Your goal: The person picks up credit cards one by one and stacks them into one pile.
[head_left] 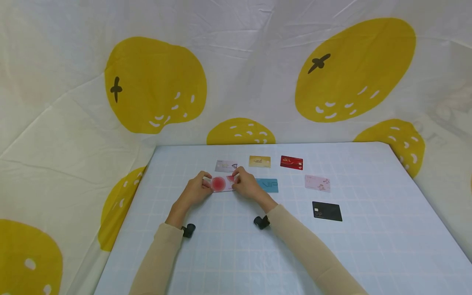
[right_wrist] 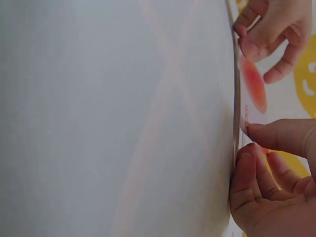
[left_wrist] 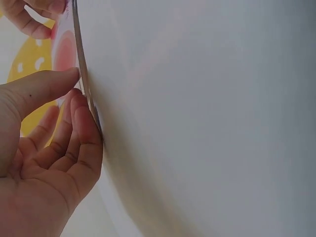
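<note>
A white card printed with a large pink-red circle [head_left: 218, 184] lies between both hands, low over the table. My left hand [head_left: 195, 189] pinches its left end between thumb and fingers. At the opposite end, the right hand [head_left: 248, 185] pinches the card too, its fingers covering that edge. In the left wrist view the left thumb [left_wrist: 54, 86] presses near the card's edge. The right wrist view shows the right thumb [right_wrist: 276, 136] on a corner beside some red lettering. Just behind is a silver-grey card [head_left: 222, 165], and a teal VIP card [head_left: 271, 185] lies beside the right hand, partly covered by it.
Across the back of the table [head_left: 228, 254] lie a gold card [head_left: 259, 161] and a red VIP card [head_left: 291, 162]. Farther right are a pale pink card [head_left: 317, 183] and a black VIP card [head_left: 327, 212]. A white cloth with yellow fruit prints [head_left: 155, 86] hangs behind.
</note>
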Motion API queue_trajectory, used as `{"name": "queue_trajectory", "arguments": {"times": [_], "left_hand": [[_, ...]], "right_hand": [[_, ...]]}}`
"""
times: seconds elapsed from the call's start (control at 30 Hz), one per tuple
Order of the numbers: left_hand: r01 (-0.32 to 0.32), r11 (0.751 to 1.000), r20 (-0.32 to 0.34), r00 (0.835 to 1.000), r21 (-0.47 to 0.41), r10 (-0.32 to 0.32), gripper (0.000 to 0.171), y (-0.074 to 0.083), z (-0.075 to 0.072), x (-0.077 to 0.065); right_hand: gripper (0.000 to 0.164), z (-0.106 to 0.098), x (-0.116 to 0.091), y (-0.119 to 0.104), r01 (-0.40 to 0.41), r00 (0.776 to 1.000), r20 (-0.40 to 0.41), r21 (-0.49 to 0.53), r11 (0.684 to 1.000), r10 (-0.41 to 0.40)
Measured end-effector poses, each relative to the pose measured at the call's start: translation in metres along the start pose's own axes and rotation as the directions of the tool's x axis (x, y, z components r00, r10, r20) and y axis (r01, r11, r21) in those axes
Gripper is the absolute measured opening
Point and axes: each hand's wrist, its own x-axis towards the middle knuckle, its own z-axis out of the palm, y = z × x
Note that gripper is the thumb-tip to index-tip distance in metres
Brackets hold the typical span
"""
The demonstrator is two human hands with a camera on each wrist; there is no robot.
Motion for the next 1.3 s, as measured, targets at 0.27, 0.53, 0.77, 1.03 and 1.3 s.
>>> {"name": "queue_trajectory", "arguments": {"times": [0.27,0.53,0.77,1.03,1.3], "left_hand": [[-0.035,0.998,-0.032,0.999,-0.059,0.034,0.039,-0.001,0.002,0.0],[-0.077,0.988,-0.055,0.996,-0.134,0.07,0.039,0.008,0.006,-0.001],[-0.13,0.969,-0.066,0.991,-0.211,0.118,0.039,0.017,0.015,0.001],[-0.185,0.944,-0.081,0.982,-0.272,0.169,0.038,0.028,0.033,0.007],[-0.2,0.931,-0.076,0.98,-0.304,0.186,0.039,0.042,0.05,0.013]], "right_hand": [[0.033,-0.002,-0.001,0.004,0.017,0.998,-0.057,0.026,1.0,-0.015],[0.033,-0.016,-0.012,0.004,0.011,0.993,-0.115,0.063,0.998,-0.004],[0.033,-0.031,-0.023,0.007,-0.003,0.991,-0.134,0.101,0.995,0.017],[0.035,-0.051,-0.038,0.014,-0.028,0.988,-0.145,0.139,0.99,0.048],[0.035,-0.066,-0.051,0.027,-0.041,0.982,-0.176,0.147,0.988,0.067]]}}
